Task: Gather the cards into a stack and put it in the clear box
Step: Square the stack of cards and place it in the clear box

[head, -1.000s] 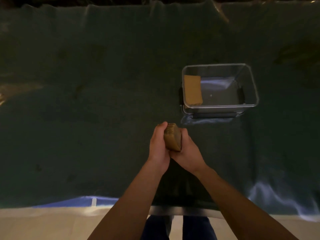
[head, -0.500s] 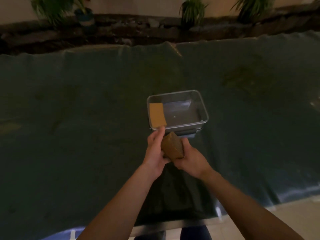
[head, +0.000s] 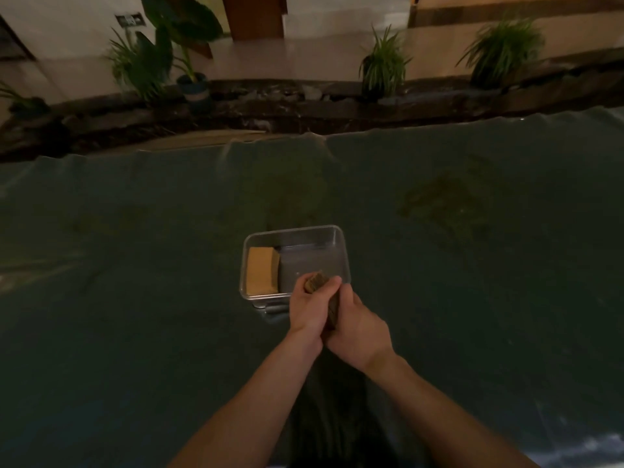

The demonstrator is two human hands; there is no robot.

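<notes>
Stack [head: 316,285]: on edge, long axis running away from you, far end over the box's [head: 341,245] near rim.
Hands: your left hand [head: 309,309] and right hand [head: 358,327] meet, fingers clamped on both faces.
Box: on the counter [head: 135,298], another stack [head: 261,275] inside, left.

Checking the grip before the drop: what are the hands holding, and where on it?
Both hands, left and right, clasp the stack of cards by its two broad faces, its top end sticking out.

Card stack [head: 315,284] — now over the clear box's [head: 293,231] near rim.
</notes>
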